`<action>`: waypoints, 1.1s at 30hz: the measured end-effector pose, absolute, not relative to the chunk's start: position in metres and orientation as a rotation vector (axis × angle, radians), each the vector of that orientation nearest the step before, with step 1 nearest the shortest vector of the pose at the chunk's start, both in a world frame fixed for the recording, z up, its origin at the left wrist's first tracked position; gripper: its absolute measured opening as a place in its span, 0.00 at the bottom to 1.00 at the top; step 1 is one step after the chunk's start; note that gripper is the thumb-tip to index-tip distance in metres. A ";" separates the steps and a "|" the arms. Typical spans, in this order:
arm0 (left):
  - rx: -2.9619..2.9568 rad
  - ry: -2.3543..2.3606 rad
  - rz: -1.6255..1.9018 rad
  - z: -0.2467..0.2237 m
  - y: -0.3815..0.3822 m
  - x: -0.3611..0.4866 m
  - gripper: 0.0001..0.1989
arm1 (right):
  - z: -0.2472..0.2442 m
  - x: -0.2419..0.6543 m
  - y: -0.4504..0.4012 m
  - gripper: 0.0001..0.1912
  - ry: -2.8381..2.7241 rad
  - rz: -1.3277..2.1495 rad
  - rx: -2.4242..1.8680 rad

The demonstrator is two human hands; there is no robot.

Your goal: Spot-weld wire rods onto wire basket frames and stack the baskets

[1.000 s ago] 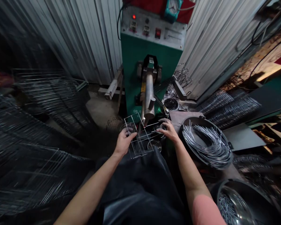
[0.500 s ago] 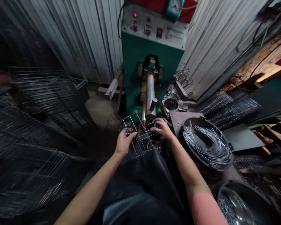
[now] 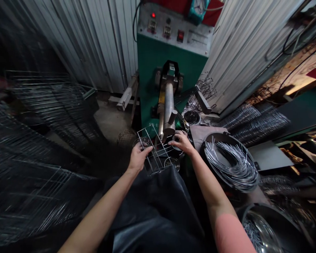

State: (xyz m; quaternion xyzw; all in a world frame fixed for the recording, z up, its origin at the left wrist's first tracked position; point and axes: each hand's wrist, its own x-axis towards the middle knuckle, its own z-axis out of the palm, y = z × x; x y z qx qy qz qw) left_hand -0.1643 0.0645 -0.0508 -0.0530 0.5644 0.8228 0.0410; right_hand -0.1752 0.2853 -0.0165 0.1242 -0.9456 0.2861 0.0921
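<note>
A small wire rack (image 3: 160,170) of thin crossed rods lies tilted under the tip of the spot welder (image 3: 169,105). My left hand (image 3: 139,156) is closed on the rack's left side, with the thumb stretched along the wires. At its right end, my right hand (image 3: 181,142) pinches close to the electrode; the fingertips are partly hidden, and any small wire between them does not show clearly. Round metal parts show beneath the rack and beside both hands. A dark apron (image 3: 155,211) covers my lap, just below the rack's near edge.
On the right stands a round tub (image 3: 208,165) of bent wires, with another bowl (image 3: 265,225) of short metal pieces nearer me. Stacked wire racks (image 3: 47,102) fill the left. The green machine body (image 3: 150,70) rises ahead, against corrugated metal walls (image 3: 107,42).
Both hands stay at the rack beneath the electrode. The rack and left hand have shifted very slightly; the camera view has moved a little.
</note>
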 end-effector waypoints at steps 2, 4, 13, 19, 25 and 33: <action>-0.155 1.725 2.515 -0.049 0.065 -0.167 0.18 | -0.017 -0.178 0.286 0.19 -2.815 0.844 0.360; -0.154 1.720 2.512 -0.049 0.066 -0.169 0.18 | -0.017 -0.180 0.286 0.19 -2.817 0.831 0.358; -0.142 1.667 2.518 -0.055 0.066 -0.181 0.18 | -0.017 -0.186 0.288 0.18 -2.848 0.765 0.346; -0.144 1.607 2.509 -0.055 0.065 -0.185 0.17 | -0.024 -0.189 0.291 0.14 -2.828 0.789 0.368; -0.118 1.601 2.495 -0.057 0.064 -0.186 0.17 | -0.024 -0.189 0.291 0.14 -2.842 0.762 0.358; -0.124 1.624 2.473 -0.055 0.063 -0.187 0.17 | -0.017 -0.186 0.288 0.17 -2.880 0.750 0.317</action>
